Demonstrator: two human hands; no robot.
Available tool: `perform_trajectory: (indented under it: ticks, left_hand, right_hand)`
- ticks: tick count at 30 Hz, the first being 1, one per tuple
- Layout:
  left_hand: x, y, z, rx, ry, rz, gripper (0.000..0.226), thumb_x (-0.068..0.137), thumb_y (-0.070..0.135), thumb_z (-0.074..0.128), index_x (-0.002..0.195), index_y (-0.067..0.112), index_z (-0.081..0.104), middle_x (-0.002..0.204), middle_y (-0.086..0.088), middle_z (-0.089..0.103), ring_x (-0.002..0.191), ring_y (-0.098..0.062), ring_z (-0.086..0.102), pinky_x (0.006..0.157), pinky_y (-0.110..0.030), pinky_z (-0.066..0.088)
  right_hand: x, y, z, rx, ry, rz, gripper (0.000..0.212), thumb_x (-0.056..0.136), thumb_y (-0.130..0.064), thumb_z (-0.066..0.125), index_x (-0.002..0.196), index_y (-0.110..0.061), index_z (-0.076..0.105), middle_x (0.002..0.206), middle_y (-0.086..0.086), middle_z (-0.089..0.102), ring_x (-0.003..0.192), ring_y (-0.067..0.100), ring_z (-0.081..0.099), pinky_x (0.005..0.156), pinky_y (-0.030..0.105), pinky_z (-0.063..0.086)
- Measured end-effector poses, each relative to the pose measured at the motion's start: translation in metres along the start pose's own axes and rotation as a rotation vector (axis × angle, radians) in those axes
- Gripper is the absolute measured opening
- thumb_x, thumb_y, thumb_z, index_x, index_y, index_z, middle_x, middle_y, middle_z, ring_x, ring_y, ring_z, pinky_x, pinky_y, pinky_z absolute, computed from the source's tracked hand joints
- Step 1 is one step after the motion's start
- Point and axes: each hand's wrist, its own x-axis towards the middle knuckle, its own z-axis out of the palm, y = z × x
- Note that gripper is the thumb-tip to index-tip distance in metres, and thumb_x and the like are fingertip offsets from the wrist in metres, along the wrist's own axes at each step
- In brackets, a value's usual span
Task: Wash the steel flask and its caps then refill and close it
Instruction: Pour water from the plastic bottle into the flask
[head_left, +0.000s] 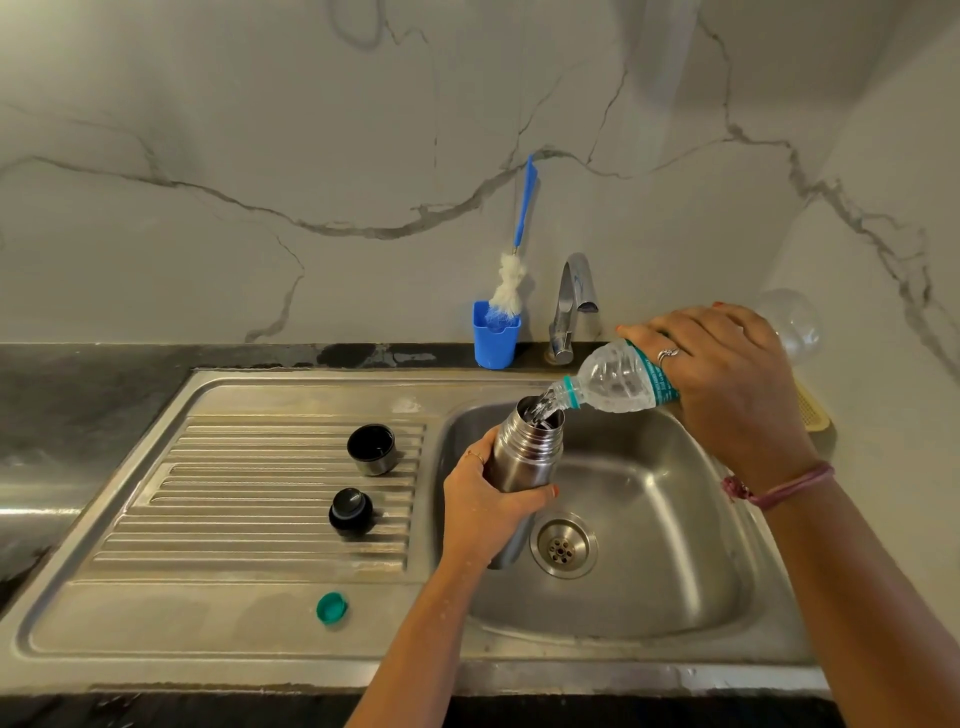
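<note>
Over sink basin (649, 519): steel flask (524, 457) uncapped, gripped upright, left hand (483, 499).

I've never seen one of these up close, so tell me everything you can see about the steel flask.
The steel flask is a slim brushed-metal cylinder with ridged threads round its open mouth; no cap is on it. It is held over the sink, leaning a little right. The left hand grips its body. Water streams into its mouth from a clear plastic bottle, tipped by the right hand.

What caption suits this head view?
Left hand steadies steel flask over sink; right hand pours from plastic bottle.
</note>
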Motion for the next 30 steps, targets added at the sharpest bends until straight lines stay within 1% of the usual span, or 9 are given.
perform_trajectory:
  ticks: [3,7,16,20,24,27,30]
  left_hand:
    - [0.0,0.0,0.0,-0.007,0.02,0.001,0.082,0.057,0.025,0.094,0.131,0.032,0.057,0.115,0.012,0.067,0.103,-0.006,0.063,0.094,-0.034,0.054]
    - [0.0,0.0,0.001,-0.005,0.024,0.01,0.081,0.058,0.025,0.094,0.13,0.032,0.058,0.115,0.012,0.067,0.103,-0.006,0.063,0.094,-0.032,0.054]
    - [0.0,0.002,0.002,-0.003,0.018,0.009,0.082,0.059,0.024,0.093,0.131,0.031,0.056,0.116,0.013,0.065,0.103,-0.005,0.061,0.089,-0.02,0.05]
    - [-0.001,0.001,0.003,-0.01,0.011,-0.002,0.083,0.059,0.024,0.093,0.132,0.031,0.056,0.116,0.013,0.065,0.103,-0.005,0.062,0.091,-0.023,0.052]
    - [0.0,0.0,0.005,-0.012,0.014,-0.01,0.083,0.058,0.025,0.094,0.131,0.032,0.057,0.115,0.014,0.066,0.102,-0.004,0.062,0.091,-0.024,0.052]
    - [0.001,0.001,0.006,-0.014,0.012,-0.013,0.083,0.058,0.024,0.094,0.132,0.032,0.056,0.115,0.014,0.066,0.102,-0.003,0.062,0.092,-0.024,0.052]
    - [0.001,0.0,0.006,-0.017,0.012,-0.014,0.083,0.058,0.024,0.094,0.132,0.032,0.056,0.115,0.014,0.066,0.102,-0.003,0.062,0.092,-0.025,0.052]
  right_hand:
    - [0.001,0.002,0.0,-0.01,0.027,-0.01,0.046,0.083,-0.025,0.075,0.126,-0.017,0.06,0.112,0.005,0.066,0.105,0.028,0.06,0.098,0.042,0.037]
    - [0.003,0.003,-0.002,-0.012,0.029,-0.015,0.047,0.082,-0.029,0.075,0.126,-0.016,0.06,0.114,0.006,0.066,0.106,0.028,0.06,0.099,0.042,0.037]
    - [0.004,0.006,-0.001,-0.054,0.045,-0.03,0.049,0.082,-0.029,0.076,0.126,-0.015,0.06,0.115,0.007,0.066,0.107,0.029,0.06,0.099,0.043,0.037]
    - [0.005,0.008,0.0,-0.063,0.057,-0.041,0.048,0.082,-0.029,0.075,0.126,-0.015,0.06,0.115,0.008,0.066,0.107,0.03,0.06,0.099,0.043,0.038]
    - [0.007,0.008,0.0,-0.085,0.078,-0.068,0.046,0.083,-0.03,0.074,0.126,-0.017,0.06,0.115,0.006,0.066,0.107,0.028,0.06,0.1,0.042,0.037]
    - [0.009,0.01,0.0,-0.115,0.073,-0.103,0.049,0.082,-0.032,0.075,0.127,-0.019,0.06,0.115,0.004,0.065,0.108,0.027,0.058,0.101,0.041,0.035]
    - [0.012,0.01,0.002,-0.122,0.102,-0.128,0.039,0.089,-0.025,0.069,0.126,-0.02,0.06,0.115,0.003,0.065,0.109,0.026,0.058,0.102,0.041,0.035]
